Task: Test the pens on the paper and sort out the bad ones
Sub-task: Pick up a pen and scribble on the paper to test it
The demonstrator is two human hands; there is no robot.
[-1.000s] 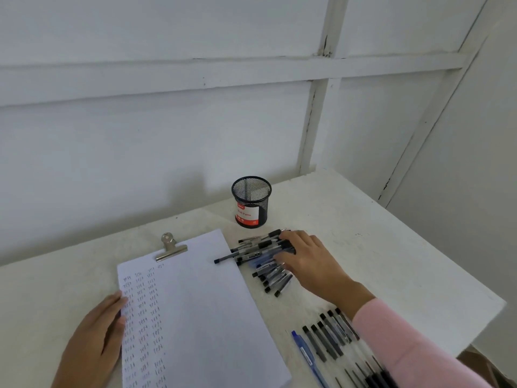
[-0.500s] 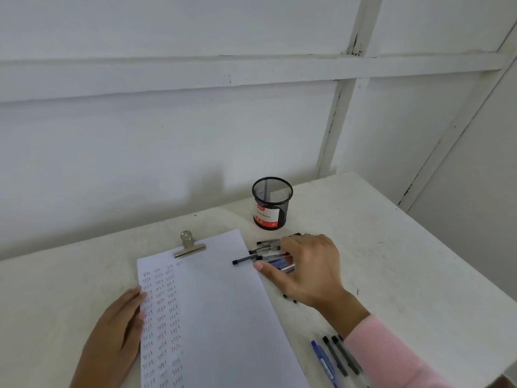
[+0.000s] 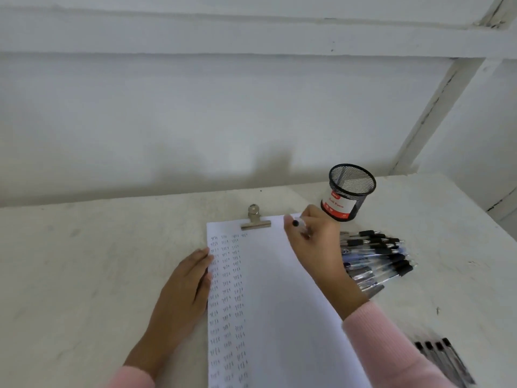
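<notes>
1 view, from the head camera, is given. Since 1 second ago, the right hand [image 3: 313, 236] has been lifted off the loose pile of pens [image 3: 375, 256] and brought over the top right corner of the paper [image 3: 279, 303]. 1 pen [image 3: 300, 226] is now pinched between its curled fingers and thumb, dark end up and towards the clip [image 3: 255, 219]. The writing tip is hidden by the hand, so contact with the sheet cannot be told.

The left hand [image 3: 184, 284] has been kept at the paper's left edge, fingers straight and pressed together, fingertips just on the sheet. 3 columns of small marks are seen down the left side, and a 4th seems begun at the top. The pile lies right of the paper, just in front of the black mesh cup [image 3: 349, 191]. A separate row of pens [image 3: 442, 357] is seen blurred near the table's [image 3: 84, 261] lower right.

It is judged that picking is over and a test stroke is next, likely in the 4th column. Which group holds the bad pens cannot be told.
</notes>
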